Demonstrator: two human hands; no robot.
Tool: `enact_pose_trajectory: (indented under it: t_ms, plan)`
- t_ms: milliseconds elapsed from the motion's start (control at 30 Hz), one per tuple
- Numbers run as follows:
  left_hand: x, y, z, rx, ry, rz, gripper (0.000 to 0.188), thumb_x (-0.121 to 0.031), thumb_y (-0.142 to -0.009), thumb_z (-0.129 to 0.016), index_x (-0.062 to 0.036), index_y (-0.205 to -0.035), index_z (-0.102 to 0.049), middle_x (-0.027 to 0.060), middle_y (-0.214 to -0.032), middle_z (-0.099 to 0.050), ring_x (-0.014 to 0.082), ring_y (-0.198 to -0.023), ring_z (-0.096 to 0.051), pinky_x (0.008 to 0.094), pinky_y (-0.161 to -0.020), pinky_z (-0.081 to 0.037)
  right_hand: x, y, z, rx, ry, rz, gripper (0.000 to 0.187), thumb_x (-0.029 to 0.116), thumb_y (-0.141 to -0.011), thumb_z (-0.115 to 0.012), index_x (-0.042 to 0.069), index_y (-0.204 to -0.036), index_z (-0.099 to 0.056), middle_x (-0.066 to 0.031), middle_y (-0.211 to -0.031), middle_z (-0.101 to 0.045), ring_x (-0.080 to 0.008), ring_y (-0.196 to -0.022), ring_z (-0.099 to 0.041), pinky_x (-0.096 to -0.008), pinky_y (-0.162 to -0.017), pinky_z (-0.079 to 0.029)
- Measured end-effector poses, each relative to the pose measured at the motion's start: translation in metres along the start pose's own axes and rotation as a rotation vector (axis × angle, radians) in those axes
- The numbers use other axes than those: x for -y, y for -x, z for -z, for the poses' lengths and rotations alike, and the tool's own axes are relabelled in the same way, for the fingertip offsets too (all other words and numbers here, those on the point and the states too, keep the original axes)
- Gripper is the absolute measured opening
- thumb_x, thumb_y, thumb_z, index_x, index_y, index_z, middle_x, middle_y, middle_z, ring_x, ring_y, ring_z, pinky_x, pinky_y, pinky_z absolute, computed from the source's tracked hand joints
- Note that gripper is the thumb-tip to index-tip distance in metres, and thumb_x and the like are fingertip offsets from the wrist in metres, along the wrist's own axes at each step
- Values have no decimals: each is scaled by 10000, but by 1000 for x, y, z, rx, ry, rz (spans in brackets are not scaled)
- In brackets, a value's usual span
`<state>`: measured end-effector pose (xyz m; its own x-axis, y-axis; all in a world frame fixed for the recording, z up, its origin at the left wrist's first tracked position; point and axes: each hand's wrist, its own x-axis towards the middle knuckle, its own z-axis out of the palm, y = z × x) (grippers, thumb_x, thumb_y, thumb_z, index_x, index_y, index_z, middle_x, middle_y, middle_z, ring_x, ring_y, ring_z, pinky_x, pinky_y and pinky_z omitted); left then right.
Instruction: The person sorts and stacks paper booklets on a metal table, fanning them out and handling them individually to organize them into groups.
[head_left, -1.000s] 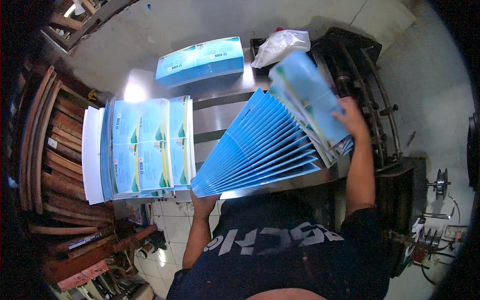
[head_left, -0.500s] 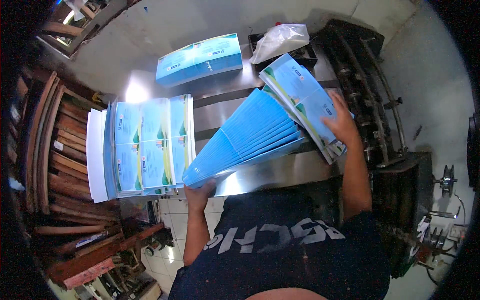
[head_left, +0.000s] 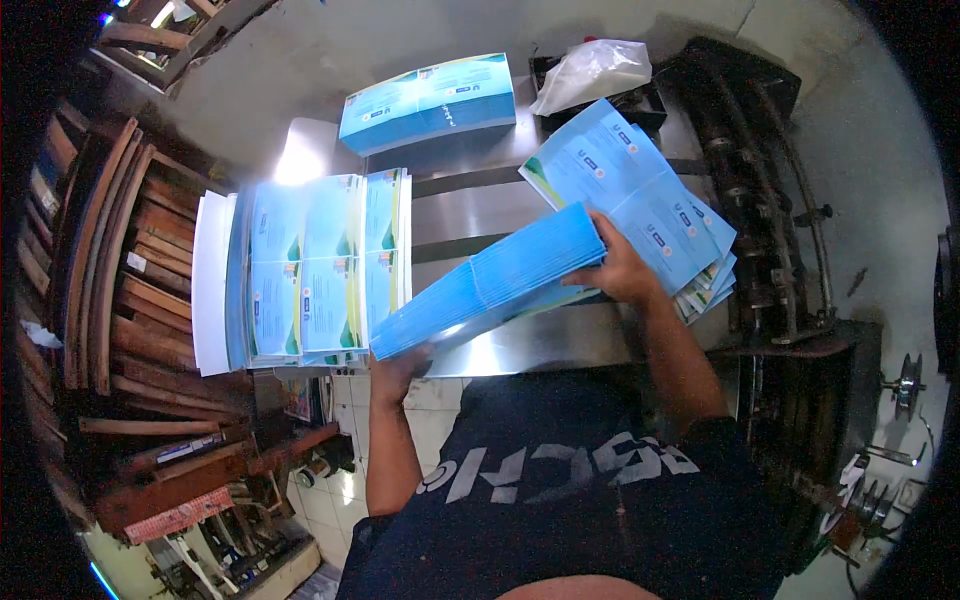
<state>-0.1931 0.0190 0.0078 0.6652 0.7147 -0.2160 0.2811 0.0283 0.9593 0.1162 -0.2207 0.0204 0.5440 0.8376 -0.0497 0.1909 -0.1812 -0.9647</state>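
Note:
A thick bundle of blue printed sheets [head_left: 480, 280] spans between my two hands, its edges stacked fairly tight. My left hand [head_left: 398, 368] grips its narrow left end, fingers partly hidden underneath. At the wider right end, my right hand [head_left: 622, 262] closes around the sheets' edges. Just right of that hand lies a loose, fanned pile of blue sheets [head_left: 640, 185] with green and yellow trim. To the left, overlapping rows of printed sheets [head_left: 305, 265] rest on the metal table, with white sheets [head_left: 212, 285] at their outer side.
A neat stack of blue sheets [head_left: 430, 100] stands at the back of the metal table [head_left: 455, 228]. Behind on the right, a clear plastic bag [head_left: 595, 75] sits on a dark tray. Dark machinery [head_left: 760, 190] borders the right side; a wooden rack [head_left: 165, 270] borders the left.
My right hand has moved left from the loose pile to the bundle's right end. The bundle's fan has closed up into a tighter block. The loose pile now lies more spread out.

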Motion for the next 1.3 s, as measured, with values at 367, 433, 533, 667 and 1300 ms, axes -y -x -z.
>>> enact_pose_trajectory:
  t_ms: [367,433,533,667,1300]
  plan:
    - [0,21,-27,7,141,-264,1066,-4,-637,-849,-51,-1509,-238,162,-1530,-333,270,-1315,-459,404,-1078,-416,-5,94,-32,-214,-28,212,1010,172,-769,-775,36,-1539,-136,-220,-1537,-300,-346,-1388,-356,-463,-1137,-278]
    - [0,22,-20,38,-113,-304,1051,-25,-620,-866,-44,-1487,-272,159,-1509,-359,266,-1310,-457,398,-1089,-401,1,100,-34,-208,-5,181,986,175,-788,-762,21,-1535,-137,-216,-1545,-282,-345,-1397,-340,-452,-1139,-273]
    - [-5,17,-16,85,-232,-284,973,-67,-608,-885,-34,-1421,-351,149,-1457,-415,251,-1291,-467,383,-1089,-397,-12,105,-29,-84,14,169,915,96,-829,-705,22,-1531,-123,-181,-1513,-312,-295,-1358,-361,-398,-1127,-278]
    - [-4,16,-21,36,-239,-209,804,-96,-619,-885,-29,-1293,-453,143,-1378,-481,244,-1261,-484,386,-1063,-419,-45,114,-36,-165,187,154,740,91,-841,-694,11,-1445,-274,-177,-1378,-430,-288,-1275,-436,-410,-1098,-321]
    - [-25,-33,-52,0,-315,227,506,-312,-731,-846,28,-1031,-622,139,-928,-702,206,-830,-671,342,-764,-527,69,13,-79,-11,1,323,1208,618,-729,-735,16,-1528,-59,-281,-1577,-92,-396,-1469,-129,-473,-1185,-144]
